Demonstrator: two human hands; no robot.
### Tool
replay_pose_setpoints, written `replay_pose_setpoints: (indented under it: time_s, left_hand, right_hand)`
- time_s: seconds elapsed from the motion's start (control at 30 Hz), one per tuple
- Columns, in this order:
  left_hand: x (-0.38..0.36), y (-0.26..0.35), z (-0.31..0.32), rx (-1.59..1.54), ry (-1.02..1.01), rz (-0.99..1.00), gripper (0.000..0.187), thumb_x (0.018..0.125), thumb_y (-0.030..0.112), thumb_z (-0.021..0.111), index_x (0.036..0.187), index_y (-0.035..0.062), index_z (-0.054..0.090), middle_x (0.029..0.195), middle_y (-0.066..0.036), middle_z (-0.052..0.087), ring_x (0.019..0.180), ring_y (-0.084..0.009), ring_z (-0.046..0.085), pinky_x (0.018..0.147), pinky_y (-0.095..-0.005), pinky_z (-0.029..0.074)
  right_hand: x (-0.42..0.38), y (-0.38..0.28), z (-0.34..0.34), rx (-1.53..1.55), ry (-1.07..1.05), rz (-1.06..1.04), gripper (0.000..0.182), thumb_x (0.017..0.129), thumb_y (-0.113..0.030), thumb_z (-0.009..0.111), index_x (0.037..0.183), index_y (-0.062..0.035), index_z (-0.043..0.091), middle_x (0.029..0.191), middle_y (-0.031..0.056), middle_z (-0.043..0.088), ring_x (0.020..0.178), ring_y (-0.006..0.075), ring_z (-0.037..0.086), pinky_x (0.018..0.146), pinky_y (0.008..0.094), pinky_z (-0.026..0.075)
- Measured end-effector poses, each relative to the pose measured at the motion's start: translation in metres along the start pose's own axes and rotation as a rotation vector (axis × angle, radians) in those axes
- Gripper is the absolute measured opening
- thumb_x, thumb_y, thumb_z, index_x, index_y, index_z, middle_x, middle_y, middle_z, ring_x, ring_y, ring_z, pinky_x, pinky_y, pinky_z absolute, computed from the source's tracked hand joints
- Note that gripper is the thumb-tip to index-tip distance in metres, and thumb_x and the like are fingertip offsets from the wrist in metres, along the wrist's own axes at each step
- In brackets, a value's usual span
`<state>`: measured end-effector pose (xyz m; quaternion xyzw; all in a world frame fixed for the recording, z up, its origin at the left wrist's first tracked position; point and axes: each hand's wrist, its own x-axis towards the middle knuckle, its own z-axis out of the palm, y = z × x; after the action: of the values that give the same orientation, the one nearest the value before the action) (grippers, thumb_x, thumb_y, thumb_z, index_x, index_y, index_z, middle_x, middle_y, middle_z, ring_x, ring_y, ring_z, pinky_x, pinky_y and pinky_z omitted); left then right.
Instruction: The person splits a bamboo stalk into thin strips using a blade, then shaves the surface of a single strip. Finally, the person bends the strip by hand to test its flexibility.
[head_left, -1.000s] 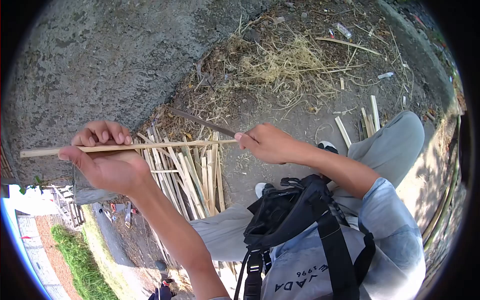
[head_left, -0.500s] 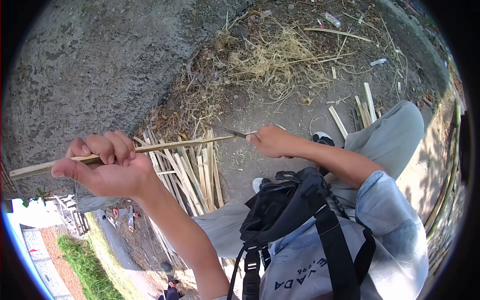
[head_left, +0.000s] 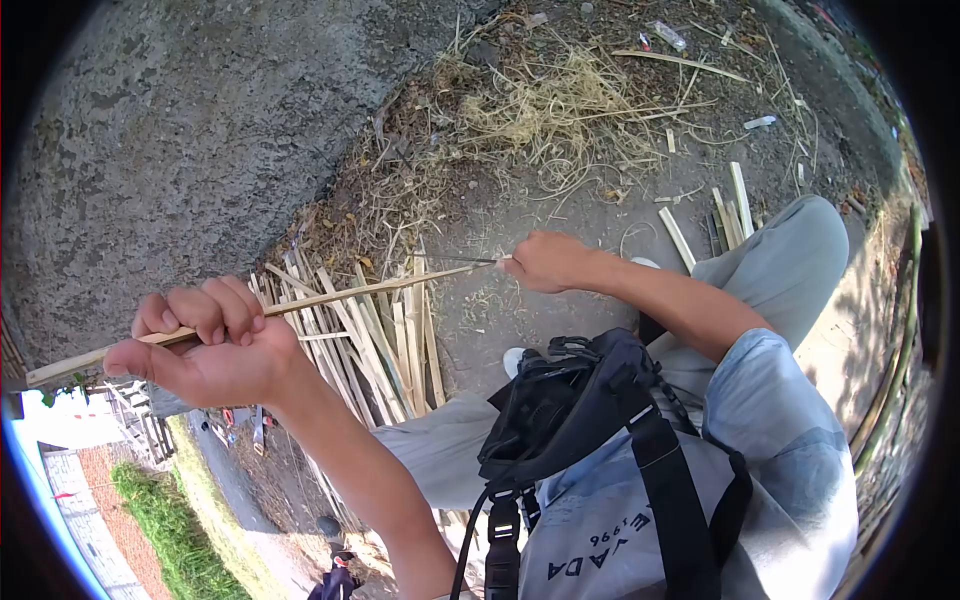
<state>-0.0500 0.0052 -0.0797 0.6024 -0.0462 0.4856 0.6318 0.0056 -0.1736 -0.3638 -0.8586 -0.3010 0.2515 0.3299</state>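
Observation:
My left hand (head_left: pixel 215 335) is wrapped around a long, thin bamboo strip (head_left: pixel 350 292), palm up, thumb lying along its underside. The strip slants from the far left up toward my right hand (head_left: pixel 550 262). That hand is closed on a knife, its handle hidden in the fist. The narrow dark blade (head_left: pixel 455 258) points left and lies close along the upper side of the strip's right end, crossing it near my knuckles.
Beneath the strip lies a pile of split bamboo pieces (head_left: pixel 385 350). Pale shavings (head_left: pixel 555 115) are heaped on the ground ahead. More cut pieces (head_left: pixel 740 200) lie by my right knee. A concrete slab (head_left: pixel 220 120) fills the upper left; a black bag (head_left: pixel 570 410) hangs at my chest.
My right hand has moved slightly up and right with the knife, and the blade lies more level. The strip's right end has risen a little; my left hand keeps its grip.

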Motion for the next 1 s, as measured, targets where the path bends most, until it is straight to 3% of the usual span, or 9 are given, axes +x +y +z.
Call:
replay_pose_setpoints:
  time_s: [0.17, 0.3, 0.4, 0.47, 0.63, 0.7, 0.83, 0.93, 1.0]
  left_hand:
    - [0.015, -0.009, -0.012, 0.02, 0.088, 0.004, 0.057, 0.093, 0.068, 0.046, 0.073, 0.0137, 0.046, 0.048, 0.003, 0.025, 0.037, -0.0081, 0.016, 0.036, -0.0246, 0.012]
    - [0.018, -0.009, -0.023, -0.014, 0.112, 0.009, 0.057, 0.096, 0.064, 0.043, 0.072, 0.0127, 0.047, 0.046, 0.003, 0.025, 0.035, -0.0074, 0.016, 0.034, -0.0245, 0.012]
    - [0.023, -0.009, -0.03, -0.034, 0.104, 0.018, 0.056, 0.097, 0.063, 0.042, 0.073, 0.0125, 0.049, 0.046, 0.003, 0.025, 0.035, -0.0074, 0.017, 0.034, -0.0245, 0.012]
    - [0.023, -0.009, -0.041, -0.046, 0.101, -0.001, 0.056, 0.098, 0.062, 0.041, 0.072, 0.0122, 0.049, 0.046, 0.003, 0.026, 0.035, -0.0075, 0.017, 0.034, -0.0244, 0.011]
    - [0.029, -0.013, -0.045, -0.05, 0.103, 0.001, 0.057, 0.097, 0.062, 0.042, 0.071, 0.012, 0.048, 0.046, 0.003, 0.026, 0.035, -0.0075, 0.019, 0.033, -0.024, 0.013]
    - [0.027, -0.012, -0.043, -0.02, 0.106, 0.02, 0.057, 0.097, 0.063, 0.042, 0.071, 0.012, 0.048, 0.046, 0.003, 0.026, 0.035, -0.0074, 0.019, 0.033, -0.0241, 0.013]
    - [0.026, -0.01, -0.038, -0.037, 0.02, 0.007, 0.058, 0.097, 0.064, 0.041, 0.071, 0.0121, 0.048, 0.045, 0.003, 0.026, 0.035, -0.0075, 0.019, 0.033, -0.0243, 0.013]
    - [0.024, -0.01, -0.041, -0.097, 0.006, -0.028, 0.058, 0.096, 0.064, 0.042, 0.072, 0.0119, 0.051, 0.045, 0.003, 0.027, 0.034, -0.0077, 0.017, 0.033, -0.0244, 0.012]
    - [0.03, -0.012, -0.057, -0.256, -0.142, -0.088, 0.057, 0.096, 0.064, 0.044, 0.073, 0.0113, 0.052, 0.045, 0.003, 0.027, 0.034, -0.0078, 0.016, 0.033, -0.0247, 0.012]
  right_hand:
    - [-0.027, -0.041, 0.011, 0.248, 0.047, -0.118, 0.054, 0.102, -0.041, 0.039, 0.09, 0.0033, 0.068, 0.088, 0.0316, 0.065, 0.093, 0.048, 0.063, 0.082, 0.054, 0.052]
    - [-0.016, 0.074, 0.084, -0.158, -0.103, 0.11, 0.049, 0.102, -0.038, 0.042, 0.099, 0.0025, 0.069, 0.086, 0.0294, 0.065, 0.096, 0.0473, 0.063, 0.082, 0.0517, 0.054]
    - [-0.006, 0.084, 0.068, -0.174, -0.087, 0.199, 0.049, 0.101, -0.039, 0.043, 0.102, 0.0026, 0.069, 0.085, 0.0283, 0.066, 0.093, 0.0468, 0.064, 0.083, 0.0514, 0.054]
    - [0.003, 0.043, 0.052, -0.02, 0.036, 0.203, 0.049, 0.101, -0.039, 0.043, 0.098, 0.0023, 0.069, 0.082, 0.0273, 0.066, 0.087, 0.047, 0.065, 0.082, 0.0525, 0.053]
    - [-0.015, -0.046, 0.02, 0.27, 0.114, -0.15, 0.05, 0.102, -0.039, 0.04, 0.093, 0.0015, 0.067, 0.08, 0.0285, 0.065, 0.082, 0.0475, 0.064, 0.08, 0.055, 0.052]
    - [-0.008, -0.029, 0.047, 0.202, 0.109, -0.115, 0.049, 0.102, -0.038, 0.04, 0.096, 0.0018, 0.067, 0.08, 0.0282, 0.065, 0.083, 0.0467, 0.065, 0.081, 0.0546, 0.052]
    - [-0.002, 0.09, 0.111, -0.145, 0.0, 0.231, 0.052, 0.103, -0.039, 0.04, 0.095, 0.0047, 0.068, 0.079, 0.0257, 0.067, 0.085, 0.0442, 0.067, 0.082, 0.0521, 0.054]
    - [0.0, 0.042, 0.055, 0.064, -0.09, 0.257, 0.054, 0.102, -0.04, 0.04, 0.092, 0.0049, 0.068, 0.08, 0.0271, 0.066, 0.082, 0.0451, 0.067, 0.08, 0.052, 0.054]
    - [-0.004, -0.009, 0.035, 0.054, 0.096, 0.025, 0.053, 0.102, -0.04, 0.04, 0.092, 0.0044, 0.068, 0.08, 0.0282, 0.066, 0.081, 0.046, 0.066, 0.078, 0.0522, 0.054]
